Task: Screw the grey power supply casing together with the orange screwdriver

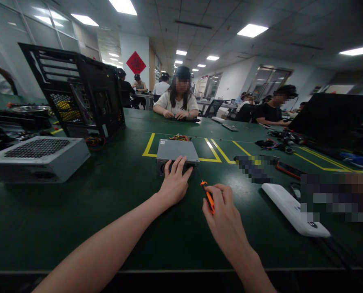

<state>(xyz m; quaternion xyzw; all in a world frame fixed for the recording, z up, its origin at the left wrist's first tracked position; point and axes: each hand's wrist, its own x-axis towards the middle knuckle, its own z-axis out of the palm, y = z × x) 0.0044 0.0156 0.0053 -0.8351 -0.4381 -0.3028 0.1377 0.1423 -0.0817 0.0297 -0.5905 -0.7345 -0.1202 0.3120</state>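
A grey metal computer power supply (175, 149) sits on the green table in front of me, with coloured cables (179, 137) at its far side. My left hand (175, 181) grips its near edge, several fingers reaching onto the top and the thumb at the right. The palm hides part of the near face. In my right hand (224, 207) is a screwdriver (211, 200) with an orange and black handle. Its thin shaft points up and left towards the power supply's near right corner; whether the tip touches is too small to tell.
Left stand an open black computer case (86, 93) and a larger grey power supply (37, 158). At right lie a white power bank (294, 209), a red-edged phone-like object (290, 170) and dark cables (287, 138). Across the table sits a person (178, 97).
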